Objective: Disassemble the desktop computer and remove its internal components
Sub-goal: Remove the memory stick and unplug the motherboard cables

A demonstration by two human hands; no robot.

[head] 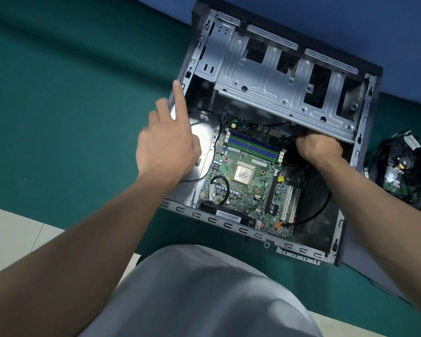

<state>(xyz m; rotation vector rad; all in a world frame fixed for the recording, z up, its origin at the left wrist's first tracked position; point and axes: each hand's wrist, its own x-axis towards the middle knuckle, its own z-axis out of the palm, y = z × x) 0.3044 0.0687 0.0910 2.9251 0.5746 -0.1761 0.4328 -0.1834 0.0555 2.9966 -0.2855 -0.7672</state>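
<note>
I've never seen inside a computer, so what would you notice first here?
The green circuit board jumps out first, lying in the open computer case with a shiny square chip at its middle. The left hand touches the case's left edge, and the right hand reaches under the grey metal frame above the board.

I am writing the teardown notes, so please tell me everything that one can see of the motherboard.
The motherboard is a green circuit board lying flat inside the open metal case. It carries blue and green memory slots, a bare processor with pale residue, white expansion slots and a looped black cable. The right hand is at its far right corner under the drive cage; its fingers are hidden.
</note>
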